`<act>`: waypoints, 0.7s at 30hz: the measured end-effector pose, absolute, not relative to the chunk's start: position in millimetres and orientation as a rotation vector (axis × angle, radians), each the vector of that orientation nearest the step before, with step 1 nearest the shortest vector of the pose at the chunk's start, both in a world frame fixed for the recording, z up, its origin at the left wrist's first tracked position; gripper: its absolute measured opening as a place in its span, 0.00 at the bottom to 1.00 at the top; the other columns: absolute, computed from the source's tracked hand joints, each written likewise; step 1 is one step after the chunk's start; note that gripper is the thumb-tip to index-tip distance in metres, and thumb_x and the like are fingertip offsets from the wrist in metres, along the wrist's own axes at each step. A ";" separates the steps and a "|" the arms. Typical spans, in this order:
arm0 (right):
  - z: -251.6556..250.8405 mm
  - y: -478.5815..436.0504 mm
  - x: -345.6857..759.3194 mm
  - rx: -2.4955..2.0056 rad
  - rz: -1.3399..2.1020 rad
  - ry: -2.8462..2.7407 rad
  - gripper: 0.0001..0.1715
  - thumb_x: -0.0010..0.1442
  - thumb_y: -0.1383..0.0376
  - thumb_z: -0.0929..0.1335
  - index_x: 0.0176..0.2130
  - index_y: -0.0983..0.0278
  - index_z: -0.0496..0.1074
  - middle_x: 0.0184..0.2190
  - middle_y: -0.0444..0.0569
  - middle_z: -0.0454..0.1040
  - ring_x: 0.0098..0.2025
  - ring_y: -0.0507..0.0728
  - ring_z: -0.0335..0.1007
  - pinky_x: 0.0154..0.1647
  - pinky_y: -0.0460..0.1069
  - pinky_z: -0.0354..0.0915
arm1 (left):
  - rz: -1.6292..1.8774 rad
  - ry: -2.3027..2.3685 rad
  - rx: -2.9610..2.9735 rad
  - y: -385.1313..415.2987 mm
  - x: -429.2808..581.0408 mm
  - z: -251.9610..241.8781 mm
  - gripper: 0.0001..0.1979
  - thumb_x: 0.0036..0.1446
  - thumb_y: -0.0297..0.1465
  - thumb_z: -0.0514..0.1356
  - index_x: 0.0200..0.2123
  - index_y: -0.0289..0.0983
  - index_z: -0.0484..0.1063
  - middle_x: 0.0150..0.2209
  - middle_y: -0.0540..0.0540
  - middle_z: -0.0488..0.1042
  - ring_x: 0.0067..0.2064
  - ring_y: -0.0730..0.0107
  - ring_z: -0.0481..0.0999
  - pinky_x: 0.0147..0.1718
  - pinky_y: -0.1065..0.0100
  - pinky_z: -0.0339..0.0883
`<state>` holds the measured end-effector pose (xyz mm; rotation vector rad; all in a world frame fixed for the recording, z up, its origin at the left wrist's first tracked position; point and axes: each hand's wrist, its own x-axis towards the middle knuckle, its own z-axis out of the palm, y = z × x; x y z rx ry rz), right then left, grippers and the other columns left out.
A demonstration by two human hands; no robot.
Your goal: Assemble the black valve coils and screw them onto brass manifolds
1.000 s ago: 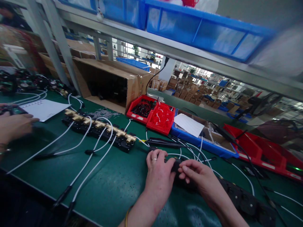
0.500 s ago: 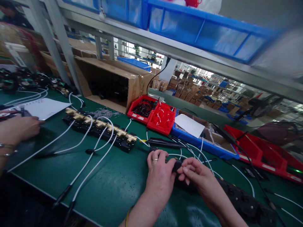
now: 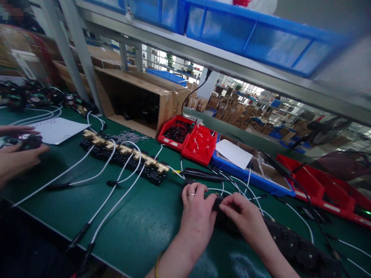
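My left hand (image 3: pixel 197 208), with a ring on one finger, is closed over a black plastic part (image 3: pixel 217 203) and holds it down at the bench. My right hand (image 3: pixel 245 218) pinches with thumb and forefinger at that part's right side; whatever lies between the fingertips is too small to make out. A row of black valve-like units (image 3: pixel 301 247) extends to the right from under my right forearm. Behind my hands lie white cables (image 3: pixel 236 185) and a thick black-sleeved cable (image 3: pixel 203 175). My left palm hides much of the black part.
Left on the green bench (image 3: pixel 139 227) is a row of black units with brass fittings (image 3: pixel 124 151) and white leads. Red bins (image 3: pixel 199 144), a blue divided tray (image 3: pixel 252 175) and a cardboard box (image 3: pixel 171 104) stand behind. A co-worker's hand (image 3: pixel 17 162) holds a dark part at far left.
My right fingers have drawn together into a tighter pinch at the black part. My left hand stays in place. The co-worker's hands have shifted and now lift a dark part. The view moved slightly.
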<state>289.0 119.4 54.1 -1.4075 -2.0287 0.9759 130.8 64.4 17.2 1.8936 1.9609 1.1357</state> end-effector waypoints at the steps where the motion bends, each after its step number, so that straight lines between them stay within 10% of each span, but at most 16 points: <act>1: 53.4 119.7 287.5 -1.384 0.910 -2.079 0.08 0.58 0.59 0.72 0.29 0.59 0.74 0.29 0.45 0.73 0.33 0.58 0.67 0.34 0.52 0.60 | 1.142 1.959 1.891 64.7 130.8 17.0 0.16 0.53 0.22 0.65 0.44 0.46 0.76 0.51 0.47 0.68 0.59 0.52 0.60 0.63 0.41 0.56; 21: 49.4 128.5 274.9 -1.262 0.674 -2.452 0.11 0.61 0.73 0.69 0.29 0.61 0.67 0.33 0.44 0.67 0.36 0.56 0.67 0.36 0.50 0.60 | 1.224 1.941 1.870 66.6 132.0 11.6 0.13 0.55 0.20 0.61 0.40 0.44 0.75 0.50 0.48 0.68 0.58 0.55 0.60 0.64 0.42 0.55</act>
